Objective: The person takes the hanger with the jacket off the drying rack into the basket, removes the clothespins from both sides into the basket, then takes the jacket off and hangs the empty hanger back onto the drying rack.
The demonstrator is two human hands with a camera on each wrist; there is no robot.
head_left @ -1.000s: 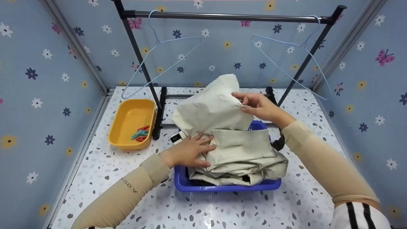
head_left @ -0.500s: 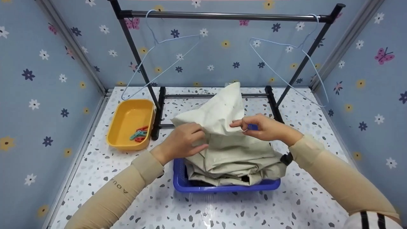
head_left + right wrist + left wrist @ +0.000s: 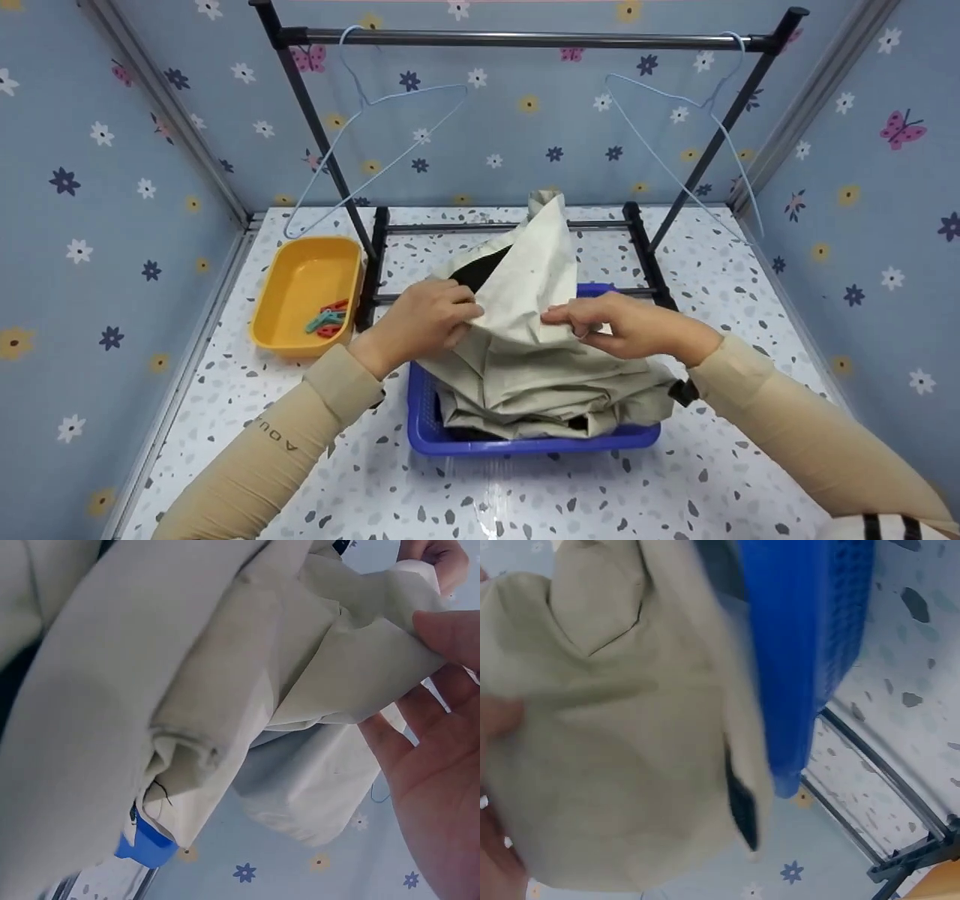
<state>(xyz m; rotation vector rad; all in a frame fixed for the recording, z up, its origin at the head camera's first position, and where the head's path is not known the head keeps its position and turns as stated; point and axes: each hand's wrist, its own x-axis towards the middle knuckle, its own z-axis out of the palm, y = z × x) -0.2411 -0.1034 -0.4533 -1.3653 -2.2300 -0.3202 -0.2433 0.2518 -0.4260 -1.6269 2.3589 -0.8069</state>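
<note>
A pale beige garment (image 3: 525,300) of stiff cloth lies bunched in a blue basket (image 3: 525,448), its upper layer raised into a peak. My left hand (image 3: 424,319) grips the raised cloth on its left side, where a dark inner lining shows beside the fingers. On the right, my right hand (image 3: 626,322) pinches the same layer between thumb and fingers. In the right wrist view the thumb (image 3: 457,634) lies over the cloth edge, with the fingers behind it. Only blurred fingers of the left hand show in the left wrist view. What kind of garment it is cannot be told.
A black clothes rack (image 3: 525,39) stands behind the basket. Light blue hangers hang from it, one at the left (image 3: 364,105) and one at the right (image 3: 709,105). Left of the basket sits a yellow tub (image 3: 304,285) with red and green clothespins (image 3: 328,319).
My left hand has gone from lying flat on the cloth to gripping it. The right hand has come down toward me, and the raised layer has folded, baring its dark inside.
</note>
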